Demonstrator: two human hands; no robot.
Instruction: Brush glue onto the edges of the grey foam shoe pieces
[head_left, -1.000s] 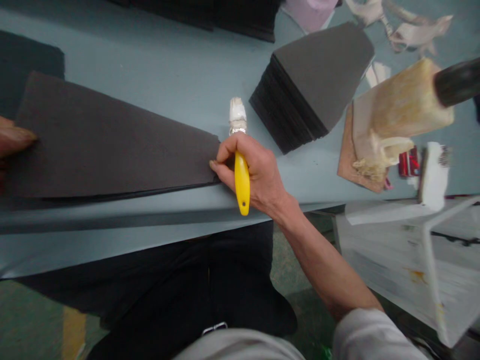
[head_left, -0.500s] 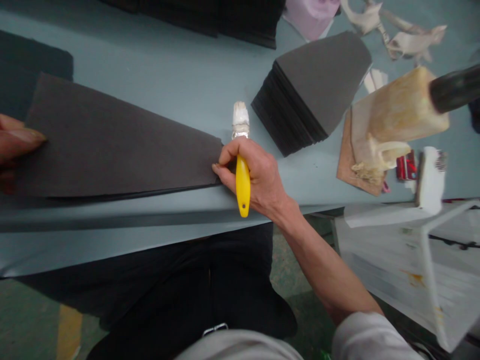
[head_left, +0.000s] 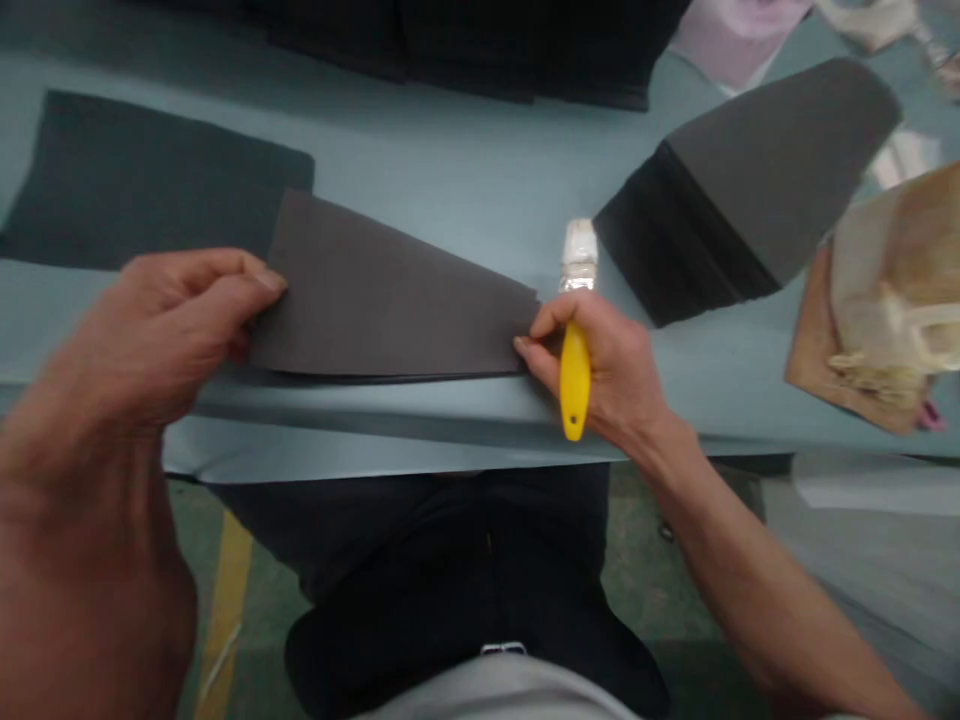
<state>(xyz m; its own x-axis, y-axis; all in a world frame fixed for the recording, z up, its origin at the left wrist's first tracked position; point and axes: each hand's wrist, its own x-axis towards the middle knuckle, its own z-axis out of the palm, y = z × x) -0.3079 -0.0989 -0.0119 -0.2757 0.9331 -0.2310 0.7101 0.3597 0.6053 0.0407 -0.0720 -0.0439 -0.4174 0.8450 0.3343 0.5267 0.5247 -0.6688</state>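
A dark grey tapered sheet (head_left: 397,300) stretches between my two hands close to the table's front edge. At its wide end, my left hand (head_left: 195,320) pinches it between thumb and fingers. My right hand (head_left: 607,350) is closed at the narrow end, with thumb and forefinger on the sheet's corner. That same hand also grips a paintbrush (head_left: 574,380) with a yellow handle, its white-coated bristles pointing away from me. Another dark layer shows along the sheet's lower edge. Beyond my left hand lies a dark green-grey piece (head_left: 165,180), flat and partly under the sheet.
A fanned stack of dark grey pieces (head_left: 765,190) lies right of the brush. Farther right, a stained, pale container (head_left: 870,260) stands on a brown board (head_left: 808,335). Black material (head_left: 465,45) lines the back of the blue-grey table (head_left: 450,150). Pink material (head_left: 739,40) sits at upper right.
The view has swung left, so everything appears farther right and more of my left hand and arm shows. Both hands keep hold of the sheet, and the brush remains in my right hand.
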